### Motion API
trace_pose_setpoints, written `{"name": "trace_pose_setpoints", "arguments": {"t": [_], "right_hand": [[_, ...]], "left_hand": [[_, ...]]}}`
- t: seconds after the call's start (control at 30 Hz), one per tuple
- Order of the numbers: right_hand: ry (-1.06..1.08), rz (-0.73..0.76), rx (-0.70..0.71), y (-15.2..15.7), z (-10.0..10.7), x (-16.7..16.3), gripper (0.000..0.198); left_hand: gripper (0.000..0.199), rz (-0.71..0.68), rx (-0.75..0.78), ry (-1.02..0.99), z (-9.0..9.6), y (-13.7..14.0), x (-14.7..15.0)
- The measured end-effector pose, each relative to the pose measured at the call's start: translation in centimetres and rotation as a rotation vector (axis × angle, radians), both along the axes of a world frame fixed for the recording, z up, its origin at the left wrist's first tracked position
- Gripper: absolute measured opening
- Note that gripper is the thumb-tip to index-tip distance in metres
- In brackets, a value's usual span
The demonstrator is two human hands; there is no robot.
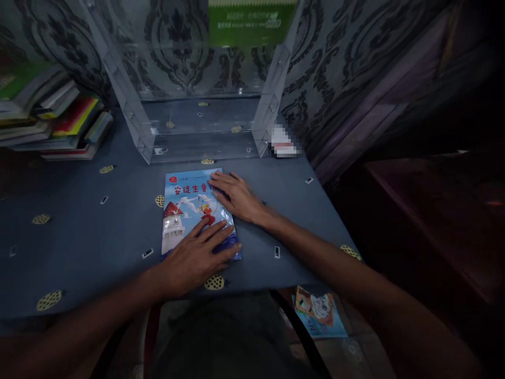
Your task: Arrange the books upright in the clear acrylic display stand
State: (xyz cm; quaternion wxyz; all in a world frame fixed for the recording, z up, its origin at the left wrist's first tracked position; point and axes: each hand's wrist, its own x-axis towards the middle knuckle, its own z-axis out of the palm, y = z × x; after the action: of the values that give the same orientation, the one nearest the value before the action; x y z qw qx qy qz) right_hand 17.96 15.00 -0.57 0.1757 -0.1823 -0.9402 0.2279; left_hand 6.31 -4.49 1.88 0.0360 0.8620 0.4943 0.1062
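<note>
A blue picture-covered book (193,208) lies on the table in front of me, its cover showing red Chinese characters, a white tower with a red roof and a figure in red. My left hand (197,255) rests across its lower part, fingers spread over the cover. At the upper right corner lies my right hand (236,195), its stretched fingers on the cover and hiding the end of the title. Neither hand is closed around the book.
Behind the book stands a clear plastic rack (205,145) with a green panel (248,23) at its top. Stacked books (71,123) sit at the far left. A blurred-out white item (283,142) is right of the rack. Below the table's edge lies another book (321,316).
</note>
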Motion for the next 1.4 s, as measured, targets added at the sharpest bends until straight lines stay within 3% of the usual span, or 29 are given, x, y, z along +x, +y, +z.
{"name": "trace_pose_setpoints", "arguments": {"t": [0.17, 0.43, 0.63, 0.8, 0.9, 1.03, 1.17, 1.4], "right_hand": [[0.011, 0.032, 0.01, -0.7, 0.1, 2.1, 0.042], [-0.005, -0.012, 0.03, 2.2, 0.5, 0.8, 0.049], [-0.014, -0.026, 0.054, 1.5, 0.0, 1.2, 0.05], [-0.06, -0.018, 0.096, -0.6, -0.1, 3.1, 0.059], [-0.095, -0.013, 0.124, -2.8, 0.1, 4.5, 0.068], [-0.169, 0.036, 0.157, -5.9, 0.7, 6.2, 0.073], [-0.202, 0.093, 0.174, -7.4, 1.0, 7.0, 0.084], [-0.218, 0.142, 0.159, -6.9, 0.7, 7.2, 0.099]], "left_hand": [[0.041, -0.015, 0.001, -0.04, 0.2, 0.1, 0.0], [0.038, -0.014, 0.02, -0.041, 0.1, 0.4, 0.0], [0.039, -0.01, -0.03, -0.157, 0.5, 0.1, -0.3], [0.036, 0.158, -0.033, -0.392, 0.9, 1.9, -4.1], [0.037, 0.315, 0.069, -0.283, 0.1, 4.1, -7.8], [0.04, 0.397, 0.102, -0.249, -1.2, 6.2, -11.0], [0.04, 0.39, 0.121, -0.247, -1.5, 6.5, -11.3], [0.042, 0.408, 0.102, -0.243, -1.4, 6.3, -11.1]]}}
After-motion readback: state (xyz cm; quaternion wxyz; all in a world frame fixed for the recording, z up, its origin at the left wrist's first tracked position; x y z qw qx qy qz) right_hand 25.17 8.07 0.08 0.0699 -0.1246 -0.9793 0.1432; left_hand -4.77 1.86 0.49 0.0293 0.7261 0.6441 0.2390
